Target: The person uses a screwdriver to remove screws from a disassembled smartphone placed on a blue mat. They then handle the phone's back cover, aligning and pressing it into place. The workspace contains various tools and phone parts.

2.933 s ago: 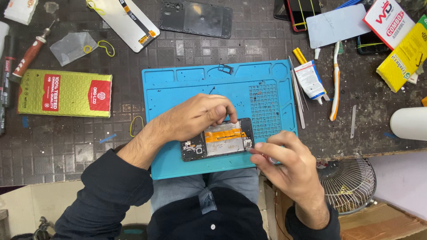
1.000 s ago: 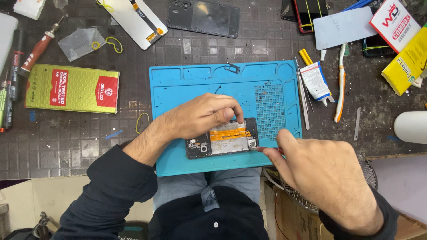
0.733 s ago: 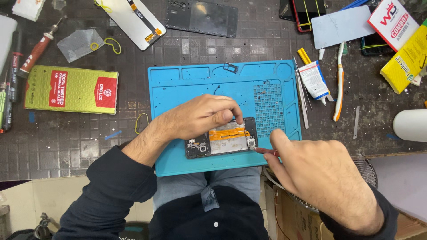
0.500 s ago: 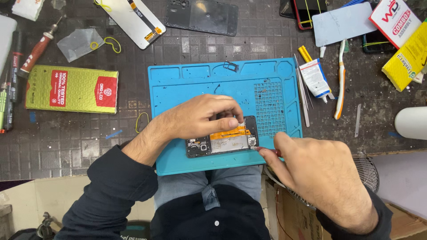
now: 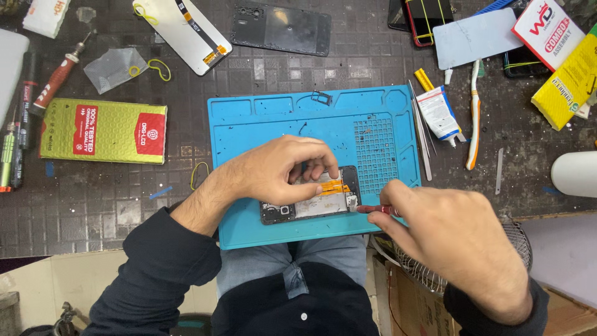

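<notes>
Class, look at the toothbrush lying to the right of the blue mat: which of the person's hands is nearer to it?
Right. The right hand sits just below and left of the toothbrush, holding a red-handled tool. The left hand rests on the opened phone, farther left across the blue mat.

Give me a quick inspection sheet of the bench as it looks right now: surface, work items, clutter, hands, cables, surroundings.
Surface: dark tiled bench with blue silicone repair mat.
Job's things: opened black phone with orange flex strip lies on the mat; thin red-handled tool meets its right end.
Clutter: green-yellow packet, white glue tube, toothbrush, loose black back cover, red-handled screwdriver.
Grippers: left hand presses the phone; right hand grips the tool.
Cables: nothing seen.
Surroundings: small wire-guard fan under the bench edge.
</notes>
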